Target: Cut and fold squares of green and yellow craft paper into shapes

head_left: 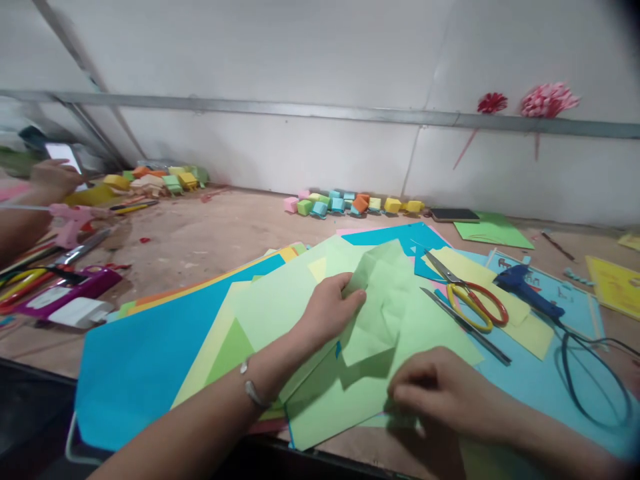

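A creased pale green paper [383, 300] stands raised over the spread of coloured sheets, its left edge pinched between the thumb and fingers of my left hand [330, 310]. My right hand [433, 387] is lower and to the right, its fingers curled close together at the right edge of a flat green sheet [325, 407]; its fingertips are partly hidden, so I cannot make out what they hold. Scissors with red and yellow handles [470, 297] lie open on yellow paper, beside metal tweezers [467, 327]. A large blue sheet [135, 367] lies to the left.
A blue glue gun [530, 290] with its cord is at right. Small folded paper cubes [337, 203] line the wall, near a dark phone [455, 215]. At far left, another person's hand [55, 175] touches a phone, above a pink glue gun [70, 223] and a purple device [70, 290].
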### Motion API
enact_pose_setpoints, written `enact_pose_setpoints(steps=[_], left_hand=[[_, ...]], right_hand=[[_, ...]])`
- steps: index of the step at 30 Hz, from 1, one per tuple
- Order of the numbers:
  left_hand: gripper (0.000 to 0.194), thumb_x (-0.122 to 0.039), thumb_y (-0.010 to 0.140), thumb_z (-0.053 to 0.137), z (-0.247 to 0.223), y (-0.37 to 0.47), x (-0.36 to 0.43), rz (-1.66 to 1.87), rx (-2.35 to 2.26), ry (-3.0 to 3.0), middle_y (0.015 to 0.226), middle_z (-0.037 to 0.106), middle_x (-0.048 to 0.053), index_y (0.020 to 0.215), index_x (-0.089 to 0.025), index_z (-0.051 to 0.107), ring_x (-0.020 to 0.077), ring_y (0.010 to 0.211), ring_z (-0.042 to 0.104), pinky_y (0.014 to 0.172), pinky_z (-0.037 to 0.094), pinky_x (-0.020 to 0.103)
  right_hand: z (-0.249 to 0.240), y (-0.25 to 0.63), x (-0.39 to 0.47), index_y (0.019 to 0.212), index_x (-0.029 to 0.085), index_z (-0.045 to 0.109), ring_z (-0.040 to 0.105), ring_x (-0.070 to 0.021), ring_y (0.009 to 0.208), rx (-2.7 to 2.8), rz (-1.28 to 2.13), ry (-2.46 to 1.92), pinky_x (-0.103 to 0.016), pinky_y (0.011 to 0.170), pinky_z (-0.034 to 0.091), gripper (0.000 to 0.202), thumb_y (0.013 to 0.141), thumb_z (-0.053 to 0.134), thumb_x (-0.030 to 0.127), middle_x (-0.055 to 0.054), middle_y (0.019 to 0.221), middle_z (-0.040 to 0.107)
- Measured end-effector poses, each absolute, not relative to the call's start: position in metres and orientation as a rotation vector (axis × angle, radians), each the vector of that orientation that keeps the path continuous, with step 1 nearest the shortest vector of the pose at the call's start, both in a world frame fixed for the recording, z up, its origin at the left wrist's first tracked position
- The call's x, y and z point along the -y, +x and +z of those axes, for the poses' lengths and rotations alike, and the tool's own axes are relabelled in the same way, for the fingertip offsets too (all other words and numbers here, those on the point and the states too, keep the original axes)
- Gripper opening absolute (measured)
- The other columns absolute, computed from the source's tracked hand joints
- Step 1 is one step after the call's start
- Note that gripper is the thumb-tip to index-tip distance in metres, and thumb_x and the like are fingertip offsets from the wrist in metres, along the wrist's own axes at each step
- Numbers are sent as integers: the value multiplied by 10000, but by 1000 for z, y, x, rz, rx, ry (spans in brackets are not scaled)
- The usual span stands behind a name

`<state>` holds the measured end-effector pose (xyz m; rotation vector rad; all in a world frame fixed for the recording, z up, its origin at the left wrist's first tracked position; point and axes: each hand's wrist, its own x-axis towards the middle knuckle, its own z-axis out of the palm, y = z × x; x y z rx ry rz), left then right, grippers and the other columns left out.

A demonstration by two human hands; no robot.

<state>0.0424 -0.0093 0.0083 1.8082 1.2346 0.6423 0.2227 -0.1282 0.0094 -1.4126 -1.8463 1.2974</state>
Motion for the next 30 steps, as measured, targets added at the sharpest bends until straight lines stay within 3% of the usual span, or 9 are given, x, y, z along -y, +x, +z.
enact_pose_setpoints(steps=[2, 5, 7, 9, 12, 15, 18, 23, 30], left_hand=[[103, -231, 766, 534, 14, 35, -4, 354, -1147, 2009, 645, 551, -19, 697, -163, 567, 139, 623, 506, 557, 361, 242], [148, -287, 770, 558, 19, 29, -17, -32, -882, 2164, 611, 507, -33, 684, -168, 569, 121, 575, 442, 520, 312, 236], [226, -319, 823, 498, 20, 29, -20, -56, -804, 2209, 594, 473, -34, 657, -171, 540, 115, 559, 408, 511, 295, 237], [294, -331, 874, 421, 18, 32, -20, 2, -780, 2237, 602, 465, -28, 643, -172, 509, 115, 559, 403, 518, 301, 237], [322, -297, 898, 378, 12, 36, -19, 31, -795, 2299, 589, 453, -27, 621, -173, 483, 113, 550, 398, 530, 302, 238], [232, -179, 841, 440, 6, 37, -19, 61, -906, 2386, 559, 453, -33, 616, -171, 498, 115, 544, 395, 534, 278, 240], [164, -142, 793, 506, 1, 38, -18, 91, -1032, 2458, 584, 529, -16, 638, -172, 551, 133, 574, 455, 543, 270, 247], [121, -129, 786, 528, -7, 39, -13, 157, -1132, 2541, 718, 634, 15, 760, -189, 629, 175, 677, 558, 564, 323, 262], [190, -56, 772, 522, -18, 39, -15, 242, -1077, 2737, 797, 608, 37, 800, -190, 654, 197, 796, 552, 620, 381, 284]], right_hand=[[26, 227, 125, 707, 198, 716, 570, -108, 549, 2138, 1231, -1254, -198, 508, 422, 171, 829, 607, 248, 18, 609, 662], [40, 233, 102, 831, 206, 718, 610, -135, 682, 2251, 659, -1220, -239, 626, 464, 178, 895, 563, 265, -19, 751, 698], [34, 235, 77, 920, 188, 707, 615, -194, 821, 2277, 210, -1229, -306, 704, 476, 156, 884, 585, 279, -80, 877, 700], [19, 235, 54, 943, 164, 698, 607, -222, 865, 2324, -3, -1289, -339, 726, 473, 151, 863, 622, 267, -112, 925, 690], [-7, 234, 33, 918, 158, 694, 607, -193, 809, 2303, 35, -1383, -303, 697, 456, 128, 870, 620, 251, -83, 857, 688], [-21, 232, 30, 803, 169, 688, 584, -163, 720, 2261, 128, -1431, -269, 636, 417, 99, 857, 625, 224, -40, 743, 661], [-24, 232, 32, 732, 172, 668, 551, -148, 676, 2228, 167, -1404, -254, 603, 384, 90, 819, 647, 186, -18, 694, 633], [-32, 232, 29, 798, 174, 676, 527, -150, 704, 2204, 90, -1287, -257, 621, 371, 77, 811, 607, 143, -25, 735, 625], [-42, 232, 26, 705, 166, 658, 456, -152, 691, 2292, -100, -1231, -276, 611, 301, 194, 826, 530, 86, -33, 727, 598]])
